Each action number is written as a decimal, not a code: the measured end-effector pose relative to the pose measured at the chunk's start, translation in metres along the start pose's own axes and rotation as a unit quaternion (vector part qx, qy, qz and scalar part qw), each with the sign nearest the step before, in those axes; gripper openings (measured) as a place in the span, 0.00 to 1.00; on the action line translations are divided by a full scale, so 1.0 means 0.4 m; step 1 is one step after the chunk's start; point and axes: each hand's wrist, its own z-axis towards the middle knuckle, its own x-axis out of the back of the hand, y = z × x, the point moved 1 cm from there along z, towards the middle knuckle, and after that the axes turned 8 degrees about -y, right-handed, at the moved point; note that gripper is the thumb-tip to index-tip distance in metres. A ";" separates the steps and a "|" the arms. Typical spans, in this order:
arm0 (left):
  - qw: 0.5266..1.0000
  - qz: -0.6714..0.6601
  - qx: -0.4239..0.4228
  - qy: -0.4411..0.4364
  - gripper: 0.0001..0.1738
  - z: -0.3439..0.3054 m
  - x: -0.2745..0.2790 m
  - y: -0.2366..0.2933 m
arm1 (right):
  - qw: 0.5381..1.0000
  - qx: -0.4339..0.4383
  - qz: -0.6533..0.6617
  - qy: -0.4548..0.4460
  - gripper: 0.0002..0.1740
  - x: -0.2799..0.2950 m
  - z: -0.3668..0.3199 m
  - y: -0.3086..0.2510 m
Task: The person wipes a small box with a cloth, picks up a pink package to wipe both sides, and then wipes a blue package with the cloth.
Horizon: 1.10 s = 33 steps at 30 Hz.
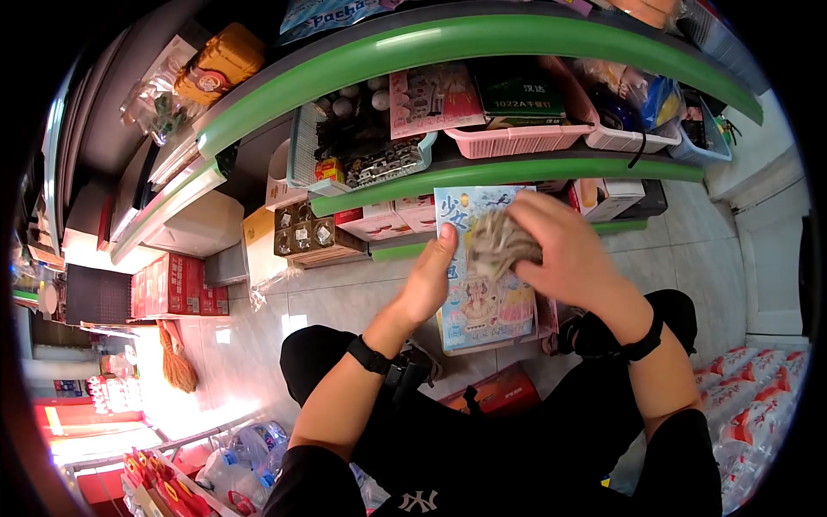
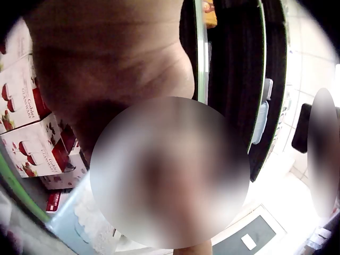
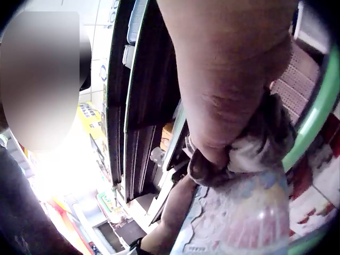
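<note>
A light blue illustrated book or flat box with a pink castle picture stands upright between the hands. The left hand holds its left edge, thumb on the front; in the left wrist view its fingers are hidden by a blurred patch. Bunched in the right hand is a striped grey-brown cloth, against the upper front of the cover. The right wrist view shows the right hand gripping the cloth over the cover.
Green-edged shelves ahead carry a pink basket, a blue basket and boxed glassware. A red box lies on the floor between the legs. A broom and water bottles are at left, wrapped packs at right.
</note>
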 end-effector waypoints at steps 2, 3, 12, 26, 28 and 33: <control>0.999 0.000 0.034 -0.015 0.45 0.004 0.017 -0.041 | 0.999 -0.024 -0.001 0.033 0.23 0.014 0.006 -0.001; 0.998 -0.021 0.039 -0.034 0.42 0.004 0.009 -0.031 | 0.998 -0.034 -0.015 0.047 0.23 0.015 0.005 0.004; 0.996 -0.077 0.015 0.032 0.47 0.037 0.021 -0.007 | 0.979 -0.084 0.070 0.174 0.18 -0.026 0.021 0.044; 0.998 -0.039 0.013 0.051 0.44 0.055 0.035 -0.080 | 0.964 -0.130 0.123 0.199 0.19 -0.061 0.034 0.096; 0.997 -0.047 0.007 0.063 0.42 0.042 0.029 -0.026 | 0.876 -0.234 0.375 0.194 0.18 -0.019 0.037 0.104; 0.974 -0.172 -0.088 0.119 0.22 0.028 0.043 0.057 | 0.698 -0.267 0.652 0.127 0.20 -0.014 0.017 0.139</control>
